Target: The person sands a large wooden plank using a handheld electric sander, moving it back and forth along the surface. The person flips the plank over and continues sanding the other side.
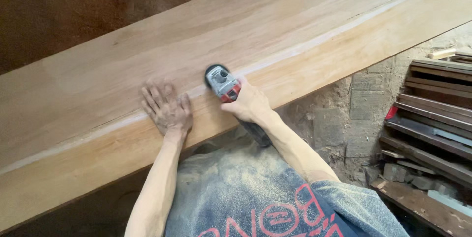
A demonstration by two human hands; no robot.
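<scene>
Down on the broad wooden slab (275, 16), the right hand (249, 103) is wrapped around the body of a handheld grinder (223, 84), fingers (235, 110) curled tight about its red and grey housing. The tool's dark round head points away from the person and sits on the wood right at a pale line (305, 45) that runs the length of the slab from near left to far right. The dark rear handle (256, 133) of the grinder sticks out behind the hand, past the near edge of the slab and over the person's dusty shirt (231, 193).

Just left of the grinder, the left hand (166, 111) lies flat on the slab, palm down, fingers (150, 97) spread and holding nothing. It is close to the tool's head but apart from it. Both hands are coated in fine dust.

The slab slants across the view, its near edge passing just under both wrists. Far of the pale line the wood is wide and bare to left and right. Near of the line only a narrower band remains before the edge. Beyond the slab on the right, a dusty floor (364, 114) shows below, and a stack of dark wooden boards (432, 114) lies at the right, well apart from the hands.
</scene>
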